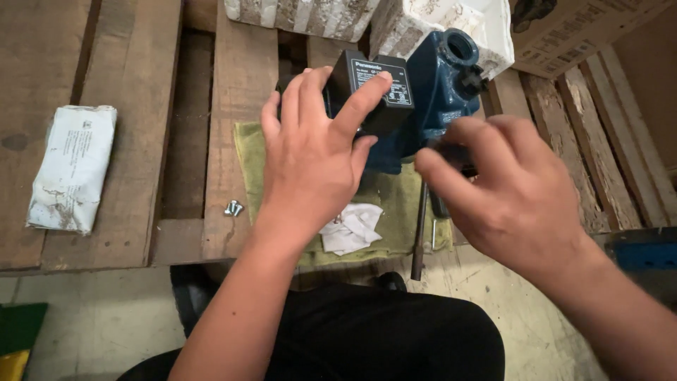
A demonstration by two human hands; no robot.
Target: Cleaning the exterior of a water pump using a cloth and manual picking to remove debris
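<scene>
A dark blue water pump (pixel 437 92) with a black box cover (pixel 384 106) stands on a yellow-green cloth (pixel 395 204) laid over a wooden pallet. My left hand (pixel 314 152) rests on the black cover, fingers spread over its top and side. My right hand (pixel 504 190) is curled at the pump's right side, fingers closed around a small dark part; what it grips is mostly hidden. A dark metal rod (pixel 419 236), like a tool shaft, lies on the cloth below that hand.
Two small silver screws (pixel 233 208) lie on a pallet plank left of the cloth. A crumpled white tissue (pixel 350 227) sits on the cloth. A wrapped whitish packet (pixel 72 166) lies at far left. White foam blocks (pixel 423 25) and a cardboard box (pixel 585 32) stand behind.
</scene>
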